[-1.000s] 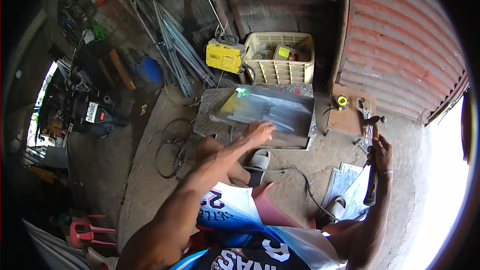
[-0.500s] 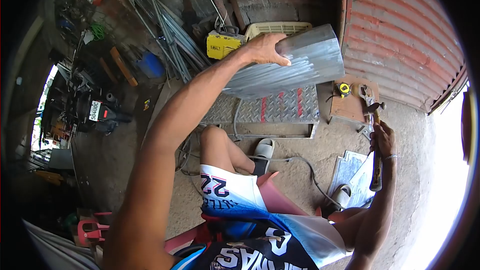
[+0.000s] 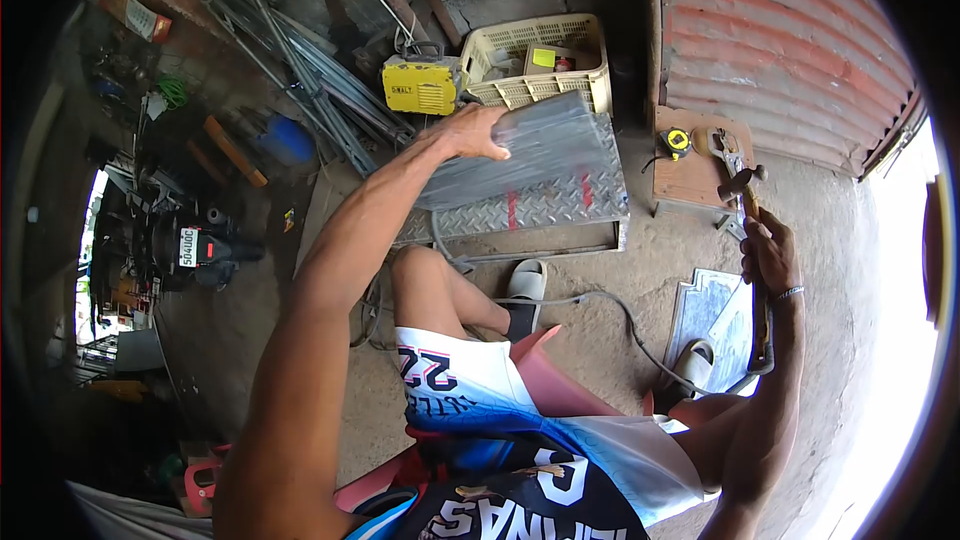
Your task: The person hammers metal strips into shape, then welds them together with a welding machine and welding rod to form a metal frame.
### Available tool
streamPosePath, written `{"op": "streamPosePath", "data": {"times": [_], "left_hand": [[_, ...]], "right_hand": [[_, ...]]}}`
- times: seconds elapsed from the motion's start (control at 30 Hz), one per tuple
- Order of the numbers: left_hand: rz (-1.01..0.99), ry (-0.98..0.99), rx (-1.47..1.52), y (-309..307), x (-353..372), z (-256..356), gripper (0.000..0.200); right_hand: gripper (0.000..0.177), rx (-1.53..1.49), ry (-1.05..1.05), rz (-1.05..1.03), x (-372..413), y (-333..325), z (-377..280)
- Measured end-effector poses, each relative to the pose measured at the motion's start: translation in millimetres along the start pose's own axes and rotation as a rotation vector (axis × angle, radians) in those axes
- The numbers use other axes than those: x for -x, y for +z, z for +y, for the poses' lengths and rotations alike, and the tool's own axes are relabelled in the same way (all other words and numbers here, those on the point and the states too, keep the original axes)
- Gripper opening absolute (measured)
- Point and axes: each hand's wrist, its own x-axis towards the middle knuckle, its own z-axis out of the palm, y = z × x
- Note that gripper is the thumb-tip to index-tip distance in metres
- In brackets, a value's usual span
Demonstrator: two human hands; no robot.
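A grey metal sheet piece (image 3: 520,155) stands tilted on the diamond-plate bench (image 3: 480,222) ahead of me. My left hand (image 3: 478,132) grips its upper left edge, thumb on the near face. On the right, my right hand (image 3: 770,258) is wrapped round the handle of a hammer (image 3: 755,202), whose head points away from me. Just beyond the hammer, a small wooden stool (image 3: 690,180) bears a yellow tape measure (image 3: 675,143) and a metal tool (image 3: 728,152).
Behind the bench are a yellow DeWalt machine (image 3: 420,86) and a cream crate (image 3: 598,86). Metal bars (image 3: 300,70) lean at the back left. A cable (image 3: 600,296) crosses the floor to flat metal pieces (image 3: 700,315) beside my foot. Corrugated sheeting (image 3: 780,60) stands at the right.
My left hand has lowered the metal sheet toward the bench, uncovering the crate behind it. The hammer stays in my right hand. The view has shifted slightly.
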Motion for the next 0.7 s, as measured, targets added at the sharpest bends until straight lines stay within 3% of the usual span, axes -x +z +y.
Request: {"op": "streamPosePath", "data": {"times": [0.2, 0.3, 0.37, 0.7], "left_hand": [[0.139, -0.095, -0.099, 14, 31, -71, 0.073], [0.086, -0.191, -0.046, 16, 49, -92, 0.072], [0.046, -0.272, -0.042, 23, 57, -98, 0.075], [0.094, -0.203, -0.063, 26, 78, -89, 0.085]], "right_hand": [[0.038, 0.040, -0.001, 0.001, 6, -1, -5], [0.039, 0.061, -0.002, 0.010, 8, 0, -3], [0.041, 0.056, 0.000, 0.015, 12, 3, -5], [0.032, 0.045, 0.051, 0.010, 20, 9, -6]]}}
